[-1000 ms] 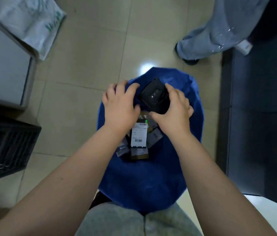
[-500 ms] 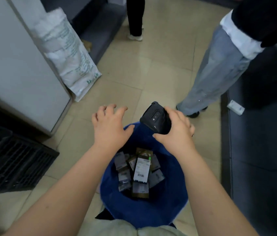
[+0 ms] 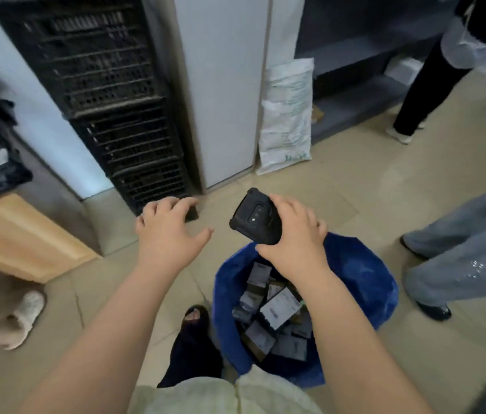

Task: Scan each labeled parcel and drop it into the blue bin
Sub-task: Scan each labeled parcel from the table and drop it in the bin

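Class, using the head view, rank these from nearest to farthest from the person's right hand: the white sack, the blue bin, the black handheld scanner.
1. The black handheld scanner: gripped in the right hand itself.
2. The blue bin: on the floor just below that hand.
3. The white sack: farthest, leaning against the white cabinet at the back.

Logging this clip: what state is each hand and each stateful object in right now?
left hand: open, fingers spread, holding nothing.
right hand: grips the handheld scanner.
handheld scanner: held aloft.
blue bin: open, holding many parcels.
labeled parcel: in the blue bin, label up.
black crates: stacked.
white sack: upright, leaning on the white cabinet.
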Demonstrator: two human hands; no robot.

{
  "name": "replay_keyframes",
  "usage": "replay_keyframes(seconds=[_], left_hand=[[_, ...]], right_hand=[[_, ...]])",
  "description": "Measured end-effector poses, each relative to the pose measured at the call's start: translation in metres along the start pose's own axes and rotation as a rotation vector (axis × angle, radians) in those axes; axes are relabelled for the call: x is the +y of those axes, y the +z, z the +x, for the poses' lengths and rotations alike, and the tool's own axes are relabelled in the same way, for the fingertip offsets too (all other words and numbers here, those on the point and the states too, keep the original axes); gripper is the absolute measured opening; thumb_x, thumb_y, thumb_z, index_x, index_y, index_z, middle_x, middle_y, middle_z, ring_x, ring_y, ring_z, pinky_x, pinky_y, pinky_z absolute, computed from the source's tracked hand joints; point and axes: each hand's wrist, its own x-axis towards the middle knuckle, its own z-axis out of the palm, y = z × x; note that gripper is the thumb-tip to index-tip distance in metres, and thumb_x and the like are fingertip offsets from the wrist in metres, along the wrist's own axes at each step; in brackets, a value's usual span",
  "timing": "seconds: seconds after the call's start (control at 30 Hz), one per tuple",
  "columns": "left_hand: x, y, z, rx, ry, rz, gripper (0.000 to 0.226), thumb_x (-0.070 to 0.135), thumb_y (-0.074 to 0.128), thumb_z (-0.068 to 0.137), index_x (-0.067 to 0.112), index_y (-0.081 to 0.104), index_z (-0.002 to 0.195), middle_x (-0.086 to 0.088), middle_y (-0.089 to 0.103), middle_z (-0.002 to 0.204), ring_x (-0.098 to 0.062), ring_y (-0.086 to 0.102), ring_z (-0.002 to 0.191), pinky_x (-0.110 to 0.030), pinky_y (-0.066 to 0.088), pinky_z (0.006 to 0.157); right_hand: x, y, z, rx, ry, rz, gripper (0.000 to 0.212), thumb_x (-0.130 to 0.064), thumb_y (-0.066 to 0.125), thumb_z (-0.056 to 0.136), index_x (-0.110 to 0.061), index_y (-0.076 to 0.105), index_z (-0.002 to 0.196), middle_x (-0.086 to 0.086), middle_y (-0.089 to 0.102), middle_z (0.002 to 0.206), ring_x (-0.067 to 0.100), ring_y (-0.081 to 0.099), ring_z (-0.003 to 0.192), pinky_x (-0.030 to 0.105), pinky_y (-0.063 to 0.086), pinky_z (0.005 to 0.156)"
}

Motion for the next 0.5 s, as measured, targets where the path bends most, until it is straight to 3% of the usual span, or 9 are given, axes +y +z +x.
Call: replay_keyframes(seconds=[0.23,0.5], left_hand=[[-0.105,-0.067,-0.099,0.147,-0.411,0.02,0.059,0.061,0.064,0.082,0.04,0.051,0.136,0.003,0.049,0.142,-0.03,0.03,0.136,-0.047,0.029,0.109],[-0.207,-0.14,-0.248,0.39,-0.805,0.019,0.057,0.056,0.063,0.082,0.038,0.052,0.135,0.003,0.05,0.139,-0.031,0.032,0.133,-0.051,0.033,0.109]], right_hand=[[-0.114,0.047,-0.038,-0.206,-0.44,-0.012,0.085,-0.028,0.07,0.079,-0.038,0.025,0.15,-0.011,0.035,0.144,0.018,0.032,0.13,0.04,0.018,0.108],[-0.253,0.091,-0.121,-0.417,-0.874,-0.025,0.085,-0.025,0.073,0.073,-0.037,0.032,0.146,-0.009,0.038,0.14,0.02,0.032,0.13,0.038,0.018,0.106]])
